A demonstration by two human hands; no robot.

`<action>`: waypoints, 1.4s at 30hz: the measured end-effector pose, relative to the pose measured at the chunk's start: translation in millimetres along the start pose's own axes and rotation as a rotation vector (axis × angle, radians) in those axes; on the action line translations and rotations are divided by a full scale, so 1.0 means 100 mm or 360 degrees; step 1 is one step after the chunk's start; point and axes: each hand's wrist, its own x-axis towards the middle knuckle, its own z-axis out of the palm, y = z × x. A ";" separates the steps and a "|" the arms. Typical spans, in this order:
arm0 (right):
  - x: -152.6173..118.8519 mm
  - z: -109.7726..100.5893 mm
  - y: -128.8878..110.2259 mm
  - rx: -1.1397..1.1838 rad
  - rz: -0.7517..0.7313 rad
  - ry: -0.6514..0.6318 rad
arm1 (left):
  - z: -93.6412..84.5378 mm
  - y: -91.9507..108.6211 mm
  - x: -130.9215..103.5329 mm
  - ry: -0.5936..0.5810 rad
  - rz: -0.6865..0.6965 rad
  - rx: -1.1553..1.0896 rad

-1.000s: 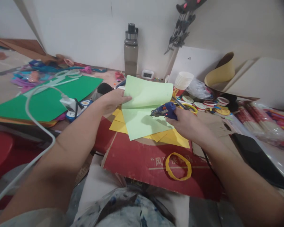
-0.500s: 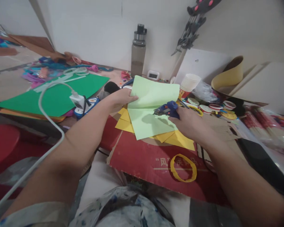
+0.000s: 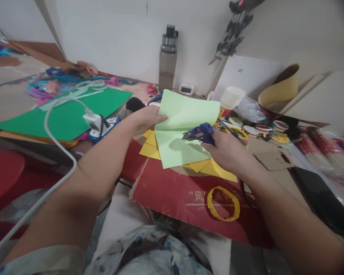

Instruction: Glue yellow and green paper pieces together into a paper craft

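Bottle, translucent grey, upright, liquid in its lower part. Paper cups, white, nested. Glue gun, blue and black: gripped in the right hand, its nozzle slightly farther left over the paper than before; contact unclear. Pale-green sheet, creased, upper part raised: pinched at its left edge by the left hand, above yellow paper pieces. Yellow ring, flat-banded, on red cardboard.

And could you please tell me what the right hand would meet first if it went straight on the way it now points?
Probably the light green paper: the right hand holds the blue glue gun pointing left over it, so the gun would lead, though the gap in depth is unclear.
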 end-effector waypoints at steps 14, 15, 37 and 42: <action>-0.05 0.02 -0.16 0.0123 -0.0060 -0.0079 | -0.01 0.00 0.02 -0.0018 0.0013 0.0079; -0.06 0.02 -0.18 0.0158 -0.0084 -0.0099 | -0.02 -0.01 0.03 -0.0039 0.0025 0.0084; 0.08 0.02 -0.54 0.0164 -0.0184 -0.0140 | -0.03 -0.15 0.16 -0.0063 0.0199 0.0153; 0.07 0.02 -0.56 0.0217 -0.0239 -0.0134 | -0.02 -0.11 0.12 -0.0049 0.0149 0.0238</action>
